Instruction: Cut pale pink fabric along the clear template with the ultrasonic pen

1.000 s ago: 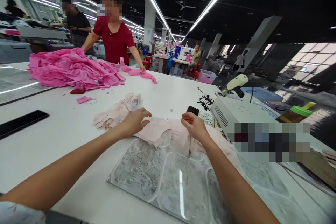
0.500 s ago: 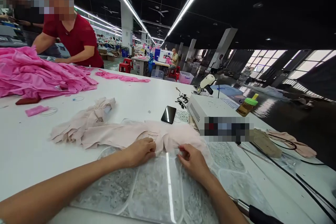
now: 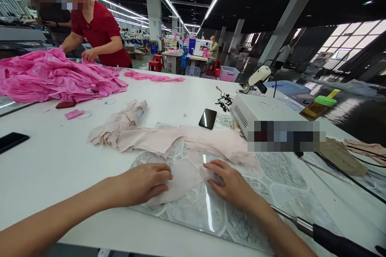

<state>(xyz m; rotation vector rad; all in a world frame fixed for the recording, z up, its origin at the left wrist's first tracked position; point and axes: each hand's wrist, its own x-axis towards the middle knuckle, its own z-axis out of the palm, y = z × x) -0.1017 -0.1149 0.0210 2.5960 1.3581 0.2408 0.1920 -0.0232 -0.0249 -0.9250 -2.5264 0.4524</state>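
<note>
Over to the left hand, at nine o'clock: fingers bent over the edge of a thin pale cloth, though whether they pinched it or merely pressed, no telling! Across at three, the right hand had thumb and forefinger apart at the cloth's other edge, contact too blurred to call. The cloth lay between them, dead centre of the dial, on a patterned mat; uneven pressure could have skewed or puckered something that flimsy. And trouble lurked at twelve: the pale strips lay close by across the mat's far part, where one snagging finger might have dragged them in. Four o'clock now, a tool with a black handle, its metal shaft right by the right forearm; a careless sweep could have knocked it. Further out, a phone at one, a pale box at two, and at ten a bright pink heap before a co-worker in red.
</note>
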